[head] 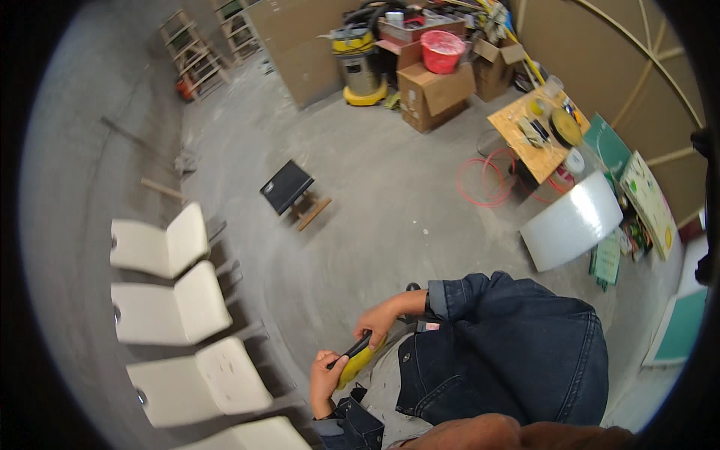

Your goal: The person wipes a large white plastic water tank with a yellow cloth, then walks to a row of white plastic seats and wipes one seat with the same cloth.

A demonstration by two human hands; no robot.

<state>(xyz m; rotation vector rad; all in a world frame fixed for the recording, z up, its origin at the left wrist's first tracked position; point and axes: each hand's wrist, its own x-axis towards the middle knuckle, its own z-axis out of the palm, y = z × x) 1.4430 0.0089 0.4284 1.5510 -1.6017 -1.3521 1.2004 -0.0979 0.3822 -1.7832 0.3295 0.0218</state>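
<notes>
My left hand (326, 374), low and left of the picture's centre, grips the lower end of a long black and yellow object (355, 365). The thumb of that hand lies along the object's black edge. Higher up, my right hand (376, 325) pinches the other end with its fingers. The object is held in front of my light, spotted shirt; what exactly it is cannot be told. Dark denim sleeves reach to both wrists. A black-topped stool (287, 187) stands on the floor ahead.
White chairs (194, 301) line the left wall. Beyond the floor are a yellow and steel vacuum cleaner (360, 67), a cardboard box (422, 98) with a red bucket (442, 52), a wooden work table (509, 121), red hose (478, 203) and a curved white sheet (574, 222).
</notes>
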